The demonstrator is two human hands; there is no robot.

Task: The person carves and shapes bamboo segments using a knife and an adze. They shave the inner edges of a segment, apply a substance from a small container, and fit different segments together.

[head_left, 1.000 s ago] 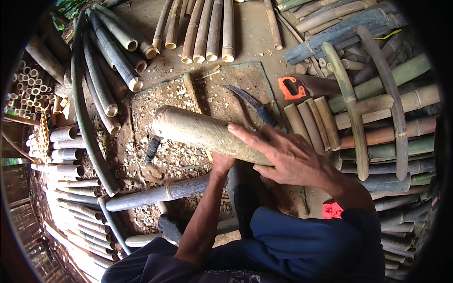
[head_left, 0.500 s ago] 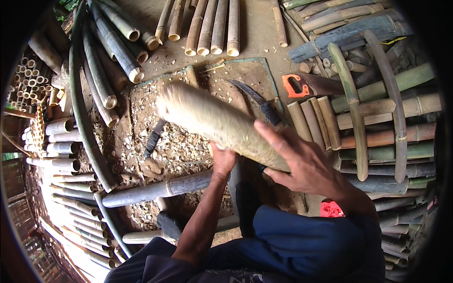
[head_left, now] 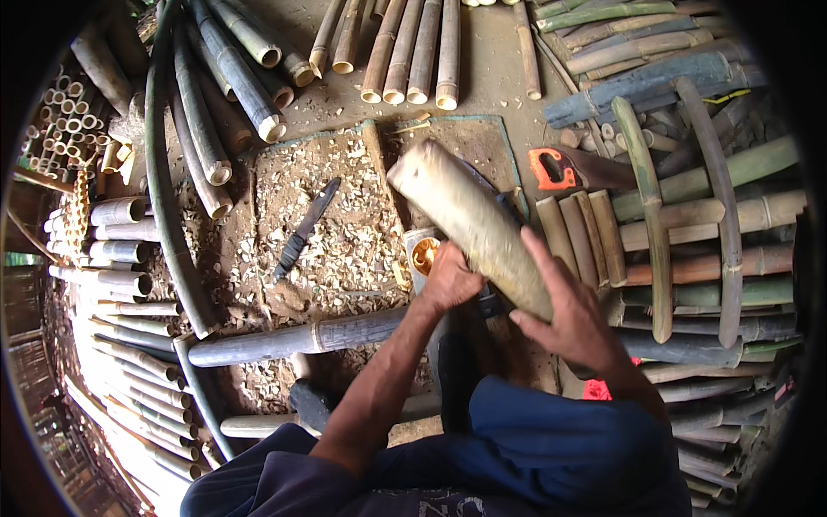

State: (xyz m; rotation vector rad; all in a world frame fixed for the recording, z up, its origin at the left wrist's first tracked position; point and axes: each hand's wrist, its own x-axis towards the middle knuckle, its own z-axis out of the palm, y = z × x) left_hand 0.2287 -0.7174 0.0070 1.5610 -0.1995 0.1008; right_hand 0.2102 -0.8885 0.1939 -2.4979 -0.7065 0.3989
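Observation:
A thick pale log [head_left: 469, 220] slants over the ground in front of me, its far end pointing up and left. My right hand [head_left: 564, 314] grips its near end, fingers along the right side and the thumb below. Against its left side my left hand [head_left: 455, 277] is closed, its fingertips partly hidden. Just left of that hand shows the open end of a bamboo tube [head_left: 425, 256] with an orange-brown inside. A knife with a dark wrapped handle [head_left: 290, 256] lies on the chips to the left. Another blade [head_left: 480, 175] is partly covered by the log.
A grey bamboo pole [head_left: 297, 342] lies across the ground before my legs. Wood chips [head_left: 345, 237] litter the mat. Bamboo poles [head_left: 419, 52] lie at the back, with more stacked left and right. An orange-handled saw [head_left: 551, 169] rests by the right stack [head_left: 758, 213].
The log's far end has swung to the right, so it now points more away from me. My left hand has shifted right with it. The left knife and the tube's end are uncovered.

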